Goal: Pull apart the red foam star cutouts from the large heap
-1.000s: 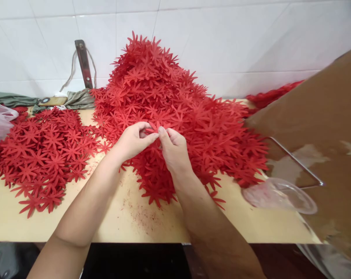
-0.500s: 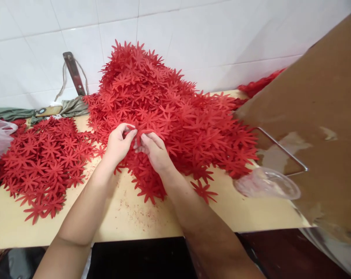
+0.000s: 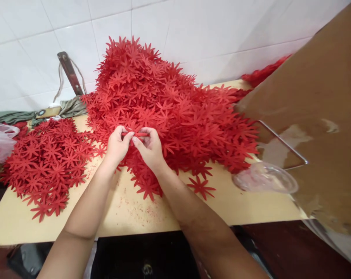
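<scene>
White-tiled wall (image 3: 222, 31) behind a pale yellow tabletop (image 3: 236, 209), overlapped at right by a brown cardboard panel (image 3: 332, 97) and bearing a tall mound of red, many-petalled cut-outs (image 3: 163, 93), a lower heap of them (image 3: 47, 155) at left, and a clear, round-rimmed plastic container (image 3: 265, 177). Before the mound, left hand (image 3: 118, 145) and right hand (image 3: 150, 149), thumbs pressed against fingers, jointly pinch a thin red petalled piece (image 3: 138, 133).
</scene>
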